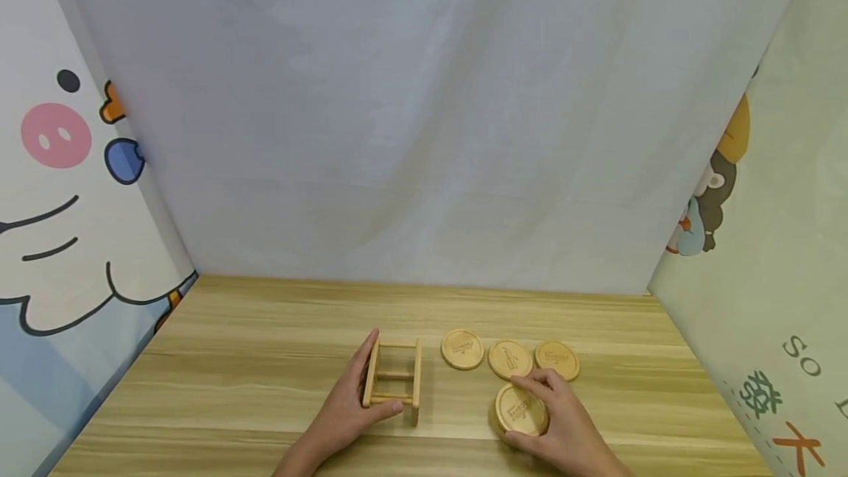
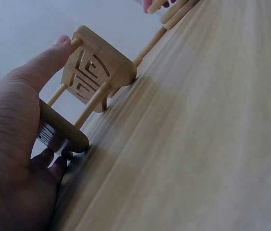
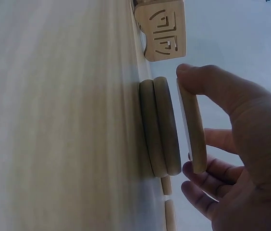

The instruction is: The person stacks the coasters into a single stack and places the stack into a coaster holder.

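My left hand (image 1: 347, 403) grips a small wooden coaster holder (image 1: 417, 377), thumb and fingers around its left side panel. In the left wrist view, the holder's far panel (image 2: 97, 70) has cut-out slots, and round rods join the two panels. With thumb and fingertips at its edge, my right hand (image 1: 563, 422) pinches a round wooden coaster (image 1: 521, 409) with printed lettering. The right wrist view has this coaster slightly tilted, apart from a stack of two coasters (image 3: 160, 127) beside it. That stack is mostly hidden in the head view.
Three more round coasters lie flat behind the stack: a left one (image 1: 462, 350), a middle one (image 1: 509, 358) and a right one (image 1: 558, 359). The wood-grain table (image 1: 265, 344) meets a pale cloth (image 1: 397, 131) at the back, with printed cartoon panels at both sides.
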Demonstrator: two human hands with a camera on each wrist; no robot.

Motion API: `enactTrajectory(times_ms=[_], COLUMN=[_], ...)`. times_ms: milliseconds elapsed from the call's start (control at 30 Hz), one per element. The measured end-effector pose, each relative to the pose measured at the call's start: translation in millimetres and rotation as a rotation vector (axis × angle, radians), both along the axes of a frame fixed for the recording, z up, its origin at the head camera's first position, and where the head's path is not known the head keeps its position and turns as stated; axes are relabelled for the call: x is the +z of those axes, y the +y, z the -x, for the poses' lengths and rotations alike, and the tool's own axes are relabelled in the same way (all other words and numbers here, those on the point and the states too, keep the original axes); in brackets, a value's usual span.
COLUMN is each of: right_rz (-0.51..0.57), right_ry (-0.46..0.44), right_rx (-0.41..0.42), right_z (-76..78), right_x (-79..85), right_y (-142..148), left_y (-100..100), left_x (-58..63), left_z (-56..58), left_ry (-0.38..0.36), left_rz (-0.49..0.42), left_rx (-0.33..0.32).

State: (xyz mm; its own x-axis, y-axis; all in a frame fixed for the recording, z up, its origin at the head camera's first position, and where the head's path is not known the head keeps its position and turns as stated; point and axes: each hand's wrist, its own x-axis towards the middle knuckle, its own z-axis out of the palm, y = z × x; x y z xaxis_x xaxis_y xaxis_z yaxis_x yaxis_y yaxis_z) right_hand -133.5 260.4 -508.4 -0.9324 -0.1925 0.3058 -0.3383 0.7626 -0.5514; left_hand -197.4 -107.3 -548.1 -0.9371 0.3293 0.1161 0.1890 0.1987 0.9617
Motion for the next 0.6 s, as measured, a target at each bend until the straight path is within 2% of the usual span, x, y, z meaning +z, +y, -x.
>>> enactTrajectory(times_ms=[267,600], right_rz=[-0.009,-0.001], right_ry=[-0.056,-0.069], right_rx=[0.016,0.041], right_z=[3.2,4.1], right_x=[-6.4,-9.5], right_y=[1.0,3.1], left_y=[0.1,0.4], left_x=[-2.7,-5.8], left_z=[1.3,3.1], left_ry=[0.006,0.007], left_rz=[0.016,0.017], left_rx=[0.009,0.013])
